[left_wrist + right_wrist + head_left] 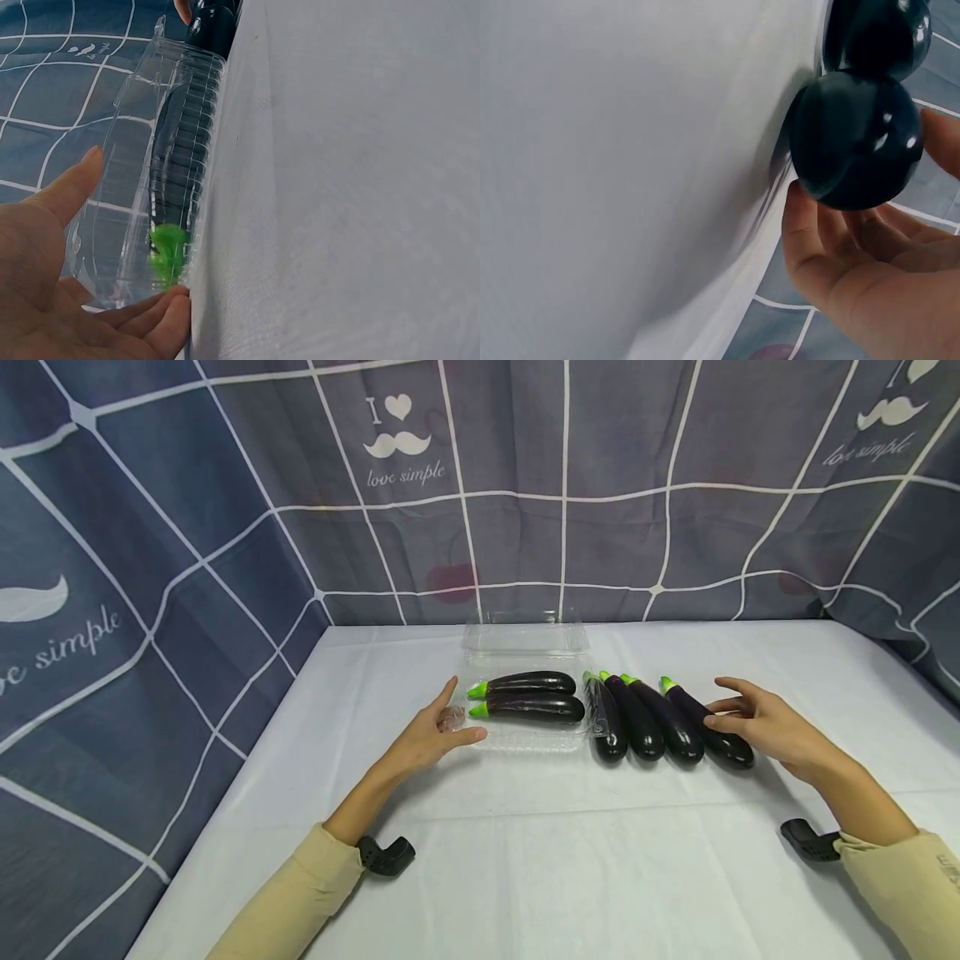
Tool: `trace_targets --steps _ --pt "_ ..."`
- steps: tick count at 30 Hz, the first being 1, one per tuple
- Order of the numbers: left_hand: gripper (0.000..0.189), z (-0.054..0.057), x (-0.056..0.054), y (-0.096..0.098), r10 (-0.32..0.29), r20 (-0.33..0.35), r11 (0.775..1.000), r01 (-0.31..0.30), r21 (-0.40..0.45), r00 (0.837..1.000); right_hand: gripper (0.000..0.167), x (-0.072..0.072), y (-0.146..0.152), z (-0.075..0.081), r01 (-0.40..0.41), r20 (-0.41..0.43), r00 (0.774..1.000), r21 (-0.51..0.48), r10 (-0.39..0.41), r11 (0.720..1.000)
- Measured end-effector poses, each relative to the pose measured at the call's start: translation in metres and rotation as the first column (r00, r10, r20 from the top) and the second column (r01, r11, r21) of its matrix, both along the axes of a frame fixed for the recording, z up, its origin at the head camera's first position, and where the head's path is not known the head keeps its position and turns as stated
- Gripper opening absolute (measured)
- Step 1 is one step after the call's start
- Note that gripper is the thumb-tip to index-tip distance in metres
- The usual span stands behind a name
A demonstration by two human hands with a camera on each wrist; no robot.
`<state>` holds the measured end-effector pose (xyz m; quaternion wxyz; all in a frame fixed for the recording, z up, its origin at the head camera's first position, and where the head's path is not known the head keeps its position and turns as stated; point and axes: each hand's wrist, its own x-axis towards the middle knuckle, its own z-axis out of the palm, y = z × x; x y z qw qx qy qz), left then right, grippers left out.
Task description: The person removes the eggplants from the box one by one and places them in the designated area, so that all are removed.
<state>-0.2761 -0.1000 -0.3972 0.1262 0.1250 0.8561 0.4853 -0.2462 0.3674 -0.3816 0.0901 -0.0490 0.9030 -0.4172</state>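
- Surface (517, 877), white-covered, one: we are finding the goods set out toward its far edge, a grey checked curtain (517, 543) hanging beyond.
- Clear container (517, 742), one, its lid (525, 639) folded up toward the far edge: we are seeing the far eggplant (532, 682) and the near eggplant (536, 708) lying in it side by side, green ends toward the surface's left edge.
- Loose eggplants, four, green ends toward the far edge, between the container and the surface's right edge: we are listing the leftmost eggplant (611, 739), overlapped by clear plastic; the second eggplant (637, 722); the third eggplant (681, 735); the rightmost eggplant (723, 745), a little apart.
- Right hand (780, 727): we are seeing its grip bent about the rightmost eggplant, thumb over the top, fingers low along the right side; how firmly, we cannot tell.
- Left hand (427, 739): we are recording its grip as spread apart at the container's left end, fingertips seemingly touching.
- Handling note: we are judging the step to be securing the rightmost eggplant, and recommending fingers well under the thick body, with even pressure, as the glossy skin is probably slipping easily.
- Steadying note: we are favouring a light left touch, thin plastic likely sliding or bending.
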Motion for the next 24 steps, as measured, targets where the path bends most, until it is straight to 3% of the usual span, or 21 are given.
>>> trace_targets --steps 14,24 --pt "0.105 -0.0002 0.0015 0.0006 0.002 -0.011 1.0 -0.002 -0.012 1.0 0.064 0.0042 0.0014 -0.0045 -0.041 -0.042 0.998 -0.054 0.039 0.998" --pt "0.103 0.0 0.0016 0.0001 -0.002 -0.019 1.0 0.002 -0.016 1.0 0.061 0.0044 0.0013 -0.0036 -0.034 -0.046 0.998 -0.012 0.033 0.999"
